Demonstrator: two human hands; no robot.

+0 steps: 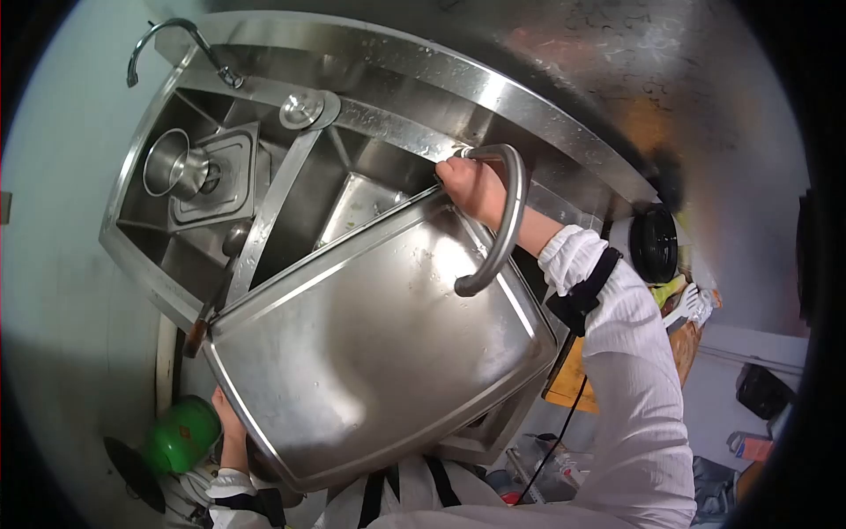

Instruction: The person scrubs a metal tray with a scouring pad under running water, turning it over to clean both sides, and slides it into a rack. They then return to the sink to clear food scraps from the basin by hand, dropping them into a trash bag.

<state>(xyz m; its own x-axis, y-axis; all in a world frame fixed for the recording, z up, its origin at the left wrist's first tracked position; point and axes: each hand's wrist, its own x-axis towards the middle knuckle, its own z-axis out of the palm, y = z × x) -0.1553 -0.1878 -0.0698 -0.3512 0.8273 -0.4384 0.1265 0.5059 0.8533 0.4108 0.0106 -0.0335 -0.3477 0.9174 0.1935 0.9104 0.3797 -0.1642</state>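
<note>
A large rectangular stainless steel tray (379,344) is tilted over the near side of the sink, its broad shiny face toward me. My right hand (476,187) grips its far corner, beside the curved faucet spout (513,220) that arches in front of the tray. Low at the left, my left hand (227,413) holds the tray's near left edge, with most of its fingers hidden behind the metal. Beyond the tray, the middle sink basin (308,198) has a shallow steel pan (352,210) with small green scraps in it.
In the left basin are a steel pot (173,166) and a rectangular steel lid (251,176). A wooden-handled ladle (214,300) leans across the divider. A second faucet (189,31) stands far left. A green gas cylinder (183,434) is below; a black bowl (654,244) sits right.
</note>
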